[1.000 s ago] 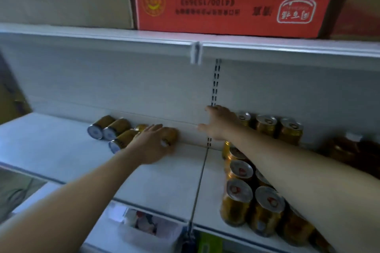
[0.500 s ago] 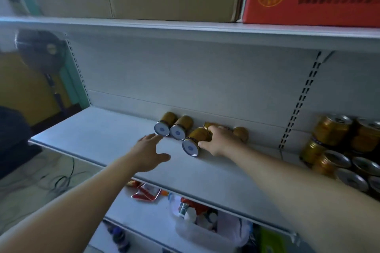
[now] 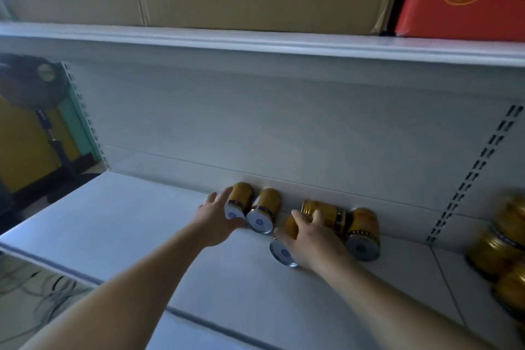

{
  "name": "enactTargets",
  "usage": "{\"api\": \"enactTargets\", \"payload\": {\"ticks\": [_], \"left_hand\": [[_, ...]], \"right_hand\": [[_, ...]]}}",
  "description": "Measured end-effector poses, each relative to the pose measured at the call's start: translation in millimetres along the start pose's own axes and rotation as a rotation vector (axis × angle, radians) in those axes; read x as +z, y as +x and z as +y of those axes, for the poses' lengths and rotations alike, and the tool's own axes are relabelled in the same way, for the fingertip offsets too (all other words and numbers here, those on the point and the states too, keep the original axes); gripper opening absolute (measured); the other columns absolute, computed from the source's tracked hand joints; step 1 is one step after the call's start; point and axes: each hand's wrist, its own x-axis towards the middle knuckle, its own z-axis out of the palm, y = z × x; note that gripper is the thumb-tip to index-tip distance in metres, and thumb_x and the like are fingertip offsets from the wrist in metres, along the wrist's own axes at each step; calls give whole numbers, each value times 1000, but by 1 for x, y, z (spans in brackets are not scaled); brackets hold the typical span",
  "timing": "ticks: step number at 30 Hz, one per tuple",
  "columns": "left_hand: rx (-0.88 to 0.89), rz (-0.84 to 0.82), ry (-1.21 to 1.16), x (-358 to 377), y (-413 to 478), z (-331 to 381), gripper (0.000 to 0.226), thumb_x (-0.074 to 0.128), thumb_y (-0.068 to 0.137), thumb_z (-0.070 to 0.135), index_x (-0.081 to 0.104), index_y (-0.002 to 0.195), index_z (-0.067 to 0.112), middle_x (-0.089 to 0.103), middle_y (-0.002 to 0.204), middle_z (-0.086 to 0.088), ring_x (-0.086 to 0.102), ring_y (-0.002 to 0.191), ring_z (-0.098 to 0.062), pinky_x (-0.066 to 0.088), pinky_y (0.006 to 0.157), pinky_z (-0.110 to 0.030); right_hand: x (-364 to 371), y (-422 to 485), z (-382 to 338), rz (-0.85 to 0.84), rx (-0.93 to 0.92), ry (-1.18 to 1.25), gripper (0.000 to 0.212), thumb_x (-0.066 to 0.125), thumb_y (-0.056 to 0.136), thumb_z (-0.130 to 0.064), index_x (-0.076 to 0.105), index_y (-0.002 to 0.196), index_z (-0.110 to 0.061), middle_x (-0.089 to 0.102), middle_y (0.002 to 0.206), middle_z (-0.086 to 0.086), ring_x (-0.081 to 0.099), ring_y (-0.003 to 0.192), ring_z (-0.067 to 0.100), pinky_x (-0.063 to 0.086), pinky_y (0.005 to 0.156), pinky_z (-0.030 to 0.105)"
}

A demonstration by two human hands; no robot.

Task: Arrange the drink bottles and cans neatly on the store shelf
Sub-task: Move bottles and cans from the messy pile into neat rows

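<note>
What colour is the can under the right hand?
The can under the right hand: golden yellow, silvery end, head view.

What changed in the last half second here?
The left hand, open and short of the cans half a second ago, has reached forward and taken hold of the leftmost can. The right hand still grips the front can. All five cans stay lying on their sides on the shelf.
</note>
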Motion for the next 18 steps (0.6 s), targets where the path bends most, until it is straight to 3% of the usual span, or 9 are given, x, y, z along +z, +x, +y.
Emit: {"api": "enactTargets", "payload": {"ticks": [4, 6, 9, 11, 15, 17, 18], "left_hand": [[27, -103, 67, 7, 33, 3, 58, 44, 97, 34, 19, 149, 33, 2, 159, -13, 25, 137, -44, 34, 107, -46], [17, -109, 25, 13, 39, -1, 52, 36, 101, 32, 21, 150, 25, 18, 156, -14, 33, 132, -42, 37, 105, -44], [12, 2, -23, 14, 45, -20, 44, 42, 98, 32, 32, 141, 22, 54, 125, -22, 56, 105, -42, 47, 80, -40], [-18, 15, -202, 7, 42, -36, 36, 50, 94, 28, 40, 129, 23, 60, 103, -26, 60, 90, -42, 51, 70, -40], [25, -111, -406, -7, 26, -62, 30, 62, 88, 27, 49, 114, 29, 65, 93, -23, 62, 79, -35, 50, 61, -39], [8, -170, -556, -13, 11, -69, 34, 63, 88, 25, 50, 119, 23, 65, 95, -21, 62, 80, -32, 51, 63, -37], [-20, -184, -675, -15, 2, -72, 36, 63, 88, 24, 50, 121, 20, 63, 97, -19, 64, 85, -33, 56, 70, -42]], "right_hand": [[14, 2, -5, 28, 134, 158, 74, 44, 86, -70, 23, 149, -37, 28, 144, 13, 49, 122, 36, 45, 95, 38], [20, 2, -7, 69, 213, 271, 71, 51, 85, -64, 27, 147, -37, 41, 140, 13, 51, 121, 34, 44, 92, 33], [24, -1, -13, 101, 314, 430, 64, 57, 82, -52, 34, 141, -38, 56, 124, 10, 57, 106, 30, 46, 69, 25], [27, -8, -24, 129, 355, 515, 60, 59, 79, -46, 37, 135, -40, 60, 117, 8, 59, 98, 29, 44, 58, 24], [36, -29, -46, 157, 453, 604, 78, 68, 78, -34, 28, 145, -31, 56, 129, 9, 56, 110, 30, 47, 79, 32], [38, -44, -59, 153, 529, 839, 80, 74, 72, -26, 35, 142, -20, 54, 129, 12, 58, 103, 28, 46, 65, 27], [40, -54, -64, 153, 560, 1038, 68, 75, 70, -23, 46, 131, -13, 58, 116, 14, 60, 88, 26, 43, 57, 25]]}}
